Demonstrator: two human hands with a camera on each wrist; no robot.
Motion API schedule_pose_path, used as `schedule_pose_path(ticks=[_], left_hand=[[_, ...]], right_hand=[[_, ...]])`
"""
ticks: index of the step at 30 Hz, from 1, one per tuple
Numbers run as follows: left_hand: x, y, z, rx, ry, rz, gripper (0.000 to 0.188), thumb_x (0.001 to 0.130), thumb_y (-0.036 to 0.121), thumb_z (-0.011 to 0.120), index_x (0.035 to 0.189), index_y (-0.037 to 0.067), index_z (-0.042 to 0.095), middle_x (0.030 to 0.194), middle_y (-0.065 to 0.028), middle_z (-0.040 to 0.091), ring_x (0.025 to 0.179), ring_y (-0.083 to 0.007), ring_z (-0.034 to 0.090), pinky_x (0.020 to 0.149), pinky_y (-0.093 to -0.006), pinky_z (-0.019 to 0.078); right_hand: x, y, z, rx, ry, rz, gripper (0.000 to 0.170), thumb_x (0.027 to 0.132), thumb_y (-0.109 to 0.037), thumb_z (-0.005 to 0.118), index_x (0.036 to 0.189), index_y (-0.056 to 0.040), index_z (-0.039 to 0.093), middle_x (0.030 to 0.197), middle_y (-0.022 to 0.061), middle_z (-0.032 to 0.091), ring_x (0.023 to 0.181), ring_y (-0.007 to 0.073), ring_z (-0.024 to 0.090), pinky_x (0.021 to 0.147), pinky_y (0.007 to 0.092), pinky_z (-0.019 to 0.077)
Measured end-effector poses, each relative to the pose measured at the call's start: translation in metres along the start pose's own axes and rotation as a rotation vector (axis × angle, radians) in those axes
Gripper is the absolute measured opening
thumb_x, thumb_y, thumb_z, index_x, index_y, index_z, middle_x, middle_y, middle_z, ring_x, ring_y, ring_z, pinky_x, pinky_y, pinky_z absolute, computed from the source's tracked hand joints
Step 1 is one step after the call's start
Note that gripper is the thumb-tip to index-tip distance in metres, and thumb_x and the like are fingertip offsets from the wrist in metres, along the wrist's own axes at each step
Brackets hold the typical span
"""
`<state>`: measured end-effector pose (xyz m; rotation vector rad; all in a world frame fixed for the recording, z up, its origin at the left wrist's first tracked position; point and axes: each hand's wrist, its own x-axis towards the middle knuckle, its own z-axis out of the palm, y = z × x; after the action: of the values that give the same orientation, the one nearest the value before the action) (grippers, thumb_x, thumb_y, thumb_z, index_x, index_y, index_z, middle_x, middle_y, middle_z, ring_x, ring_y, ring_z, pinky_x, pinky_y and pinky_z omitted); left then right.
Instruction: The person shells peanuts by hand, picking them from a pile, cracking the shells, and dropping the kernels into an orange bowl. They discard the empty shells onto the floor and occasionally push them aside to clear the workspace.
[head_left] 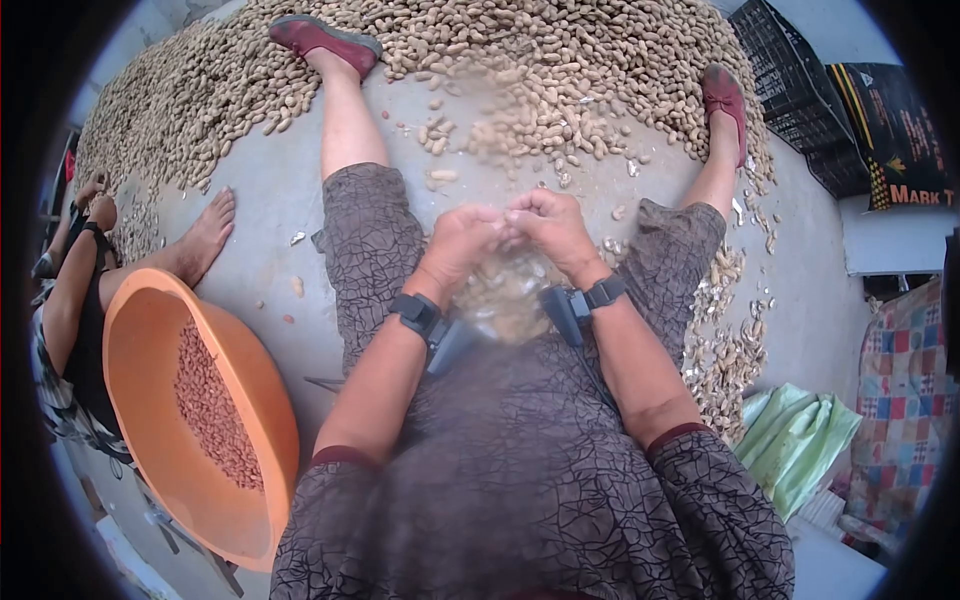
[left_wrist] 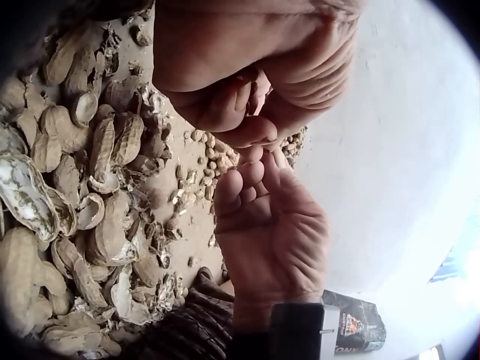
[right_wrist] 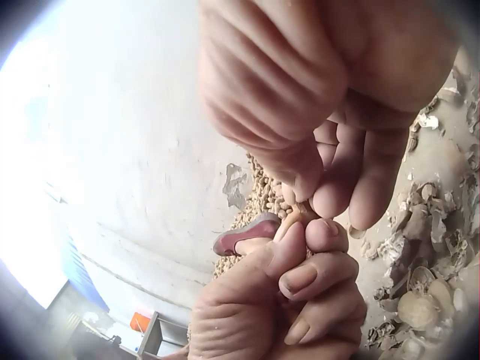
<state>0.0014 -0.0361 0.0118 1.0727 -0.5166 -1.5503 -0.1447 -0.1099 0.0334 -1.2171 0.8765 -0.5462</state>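
In the head view my left hand (head_left: pixel 460 245) and right hand (head_left: pixel 555 232) meet at the fingertips above my lap. A tan peanut (right_wrist: pixel 292 218) is pinched between both hands' thumbs and forefingers, mostly covered by them. The left hand's other fingers curl into its palm, where something reddish, like a peanut kernel (left_wrist: pixel 258 91), shows between them. Lower fingers of the right hand (right_wrist: pixel 352 176) bend loosely beside the peanut. Beneath the hands lies a heap of empty peanut shells (left_wrist: pixel 112 217).
A big pile of unshelled peanuts (head_left: pixel 560 50) spreads across the floor ahead. An orange basin (head_left: pixel 140 400) with reddish kernels stands at left, beside another person's bare foot (head_left: pixel 208 232). Black crates (head_left: pixel 795 90), a green sack (head_left: pixel 800 445) and more shells (head_left: pixel 725 350) are at right.
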Motion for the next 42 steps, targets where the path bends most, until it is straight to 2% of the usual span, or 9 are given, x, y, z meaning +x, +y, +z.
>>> schedule_pose_path(ticks=[9,21,26,29,31,33,35,39,42], left_hand=[[0.001,-0.001,0.000,0.024,0.035,-0.004,0.011,0.086,0.004,0.057,0.096,0.000,0.057,0.079,-0.0053,0.062,0.057,-0.0030,0.049,0.044,-0.0133,0.0347],[0.003,-0.008,-0.002,0.143,0.056,0.025,0.016,0.085,0.008,0.059,0.099,0.001,0.059,0.079,-0.0020,0.063,0.059,-0.0018,0.048,0.051,-0.0143,0.0367],[0.009,-0.020,-0.002,0.627,0.166,0.191,0.014,0.084,0.011,0.059,0.092,0.000,0.062,0.077,-0.0016,0.063,0.064,-0.0042,0.053,0.056,-0.0188,0.0425],[0.007,-0.022,0.004,0.734,0.193,0.267,0.014,0.084,0.011,0.059,0.091,-0.001,0.062,0.078,-0.0020,0.063,0.066,-0.0053,0.054,0.058,-0.0199,0.0440],[0.009,-0.023,0.002,0.741,0.188,0.262,0.014,0.085,0.011,0.058,0.092,-0.001,0.062,0.078,-0.0022,0.063,0.065,-0.0055,0.054,0.058,-0.0204,0.0444],[0.009,-0.021,0.002,0.748,0.184,0.256,0.015,0.085,0.011,0.058,0.092,-0.001,0.061,0.079,-0.0023,0.063,0.065,-0.0056,0.054,0.057,-0.0208,0.0447],[0.007,-0.013,0.002,0.449,0.106,0.141,0.015,0.086,0.011,0.057,0.094,-0.001,0.059,0.079,-0.0026,0.062,0.065,-0.0065,0.055,0.059,-0.0214,0.0457],[0.007,-0.014,0.000,0.394,0.084,0.103,0.015,0.089,0.012,0.055,0.095,-0.001,0.058,0.079,-0.0026,0.062,0.067,-0.0068,0.055,0.060,-0.0214,0.0455],[0.016,-0.031,-0.008,0.528,0.119,0.192,0.014,0.089,0.011,0.052,0.092,-0.001,0.058,0.077,-0.0030,0.062,0.068,-0.0077,0.055,0.062,-0.0226,0.0461]], right_hand=[[-0.002,-0.002,0.002,0.041,0.029,0.002,0.014,0.083,-0.001,0.057,0.094,0.0070,0.061,0.082,0.0090,0.065,0.070,0.0127,0.066,0.058,0.0212,0.0521],[-0.002,0.004,0.006,0.000,0.074,-0.028,0.012,0.078,0.001,0.059,0.088,0.0061,0.061,0.078,0.0083,0.064,0.068,0.0132,0.065,0.059,0.0233,0.0522],[0.005,0.019,0.004,-0.190,0.126,-0.126,0.005,0.076,0.000,0.060,0.080,0.0030,0.061,0.072,0.0047,0.063,0.062,0.0085,0.058,0.055,0.0219,0.0492],[0.008,0.028,0.006,-0.230,0.196,-0.191,0.004,0.073,-0.001,0.059,0.074,0.0027,0.061,0.068,0.0048,0.062,0.058,0.0087,0.056,0.052,0.0235,0.0465],[0.007,0.025,0.008,-0.229,0.234,-0.204,0.006,0.072,-0.003,0.059,0.072,0.0029,0.061,0.066,0.0056,0.061,0.056,0.0097,0.055,0.050,0.0249,0.0452],[0.004,0.020,0.009,0.023,0.216,-0.099,0.006,0.072,-0.003,0.059,0.070,0.0024,0.060,0.066,0.0063,0.061,0.057,0.0105,0.056,0.051,0.0247,0.0458],[0.002,0.015,0.010,0.035,0.200,-0.097,0.006,0.072,-0.003,0.058,0.069,0.0020,0.060,0.066,0.0067,0.061,0.057,0.0108,0.057,0.051,0.0246,0.0458],[0.002,0.016,0.009,0.084,0.146,-0.050,0.007,0.072,-0.004,0.059,0.068,0.0016,0.059,0.065,0.0076,0.061,0.057,0.0120,0.058,0.052,0.0248,0.0459],[0.010,0.029,0.009,-0.147,0.226,-0.089,0.009,0.071,-0.007,0.060,0.067,0.0012,0.059,0.063,0.0089,0.061,0.056,0.0139,0.057,0.052,0.0277,0.0456]])
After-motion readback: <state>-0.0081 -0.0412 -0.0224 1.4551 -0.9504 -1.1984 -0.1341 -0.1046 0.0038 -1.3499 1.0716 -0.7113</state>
